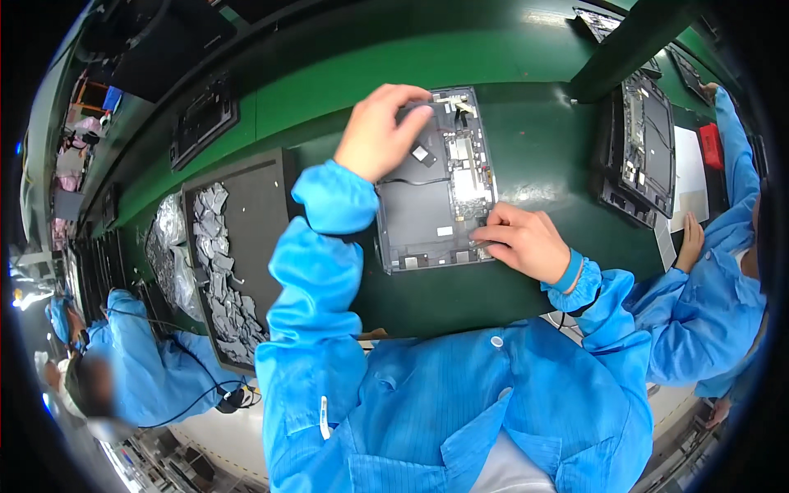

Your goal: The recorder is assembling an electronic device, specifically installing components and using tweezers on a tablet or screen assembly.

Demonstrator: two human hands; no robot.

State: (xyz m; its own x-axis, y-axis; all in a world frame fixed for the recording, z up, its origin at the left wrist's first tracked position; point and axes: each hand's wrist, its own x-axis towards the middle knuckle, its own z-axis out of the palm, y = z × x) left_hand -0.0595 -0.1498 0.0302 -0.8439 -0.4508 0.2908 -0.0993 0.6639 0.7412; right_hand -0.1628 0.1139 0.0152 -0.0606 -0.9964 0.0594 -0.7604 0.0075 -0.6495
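In front of me, an opened laptop base (417, 215) lies on the green bench, its long side running away from me. A circuit board (467, 177) and cables show along its right side. My left hand (380, 131) is closed over the far left corner of the base, fingers curled at the edge and thumb over the inside. My right hand (526, 241) is at the near right edge, thumb and index finger pinched low over the board. Something small and dark shows at those fingertips, too small to name.
Left of the base stands a black tray (283, 193) holding many grey crumpled pieces (215, 271), with clear plastic bags (170, 222) beside it. Stacked laptop bases (637, 156) lie at right, below a dark green post (633, 49). A co-worker's blue sleeve (699, 312) is close on the right.
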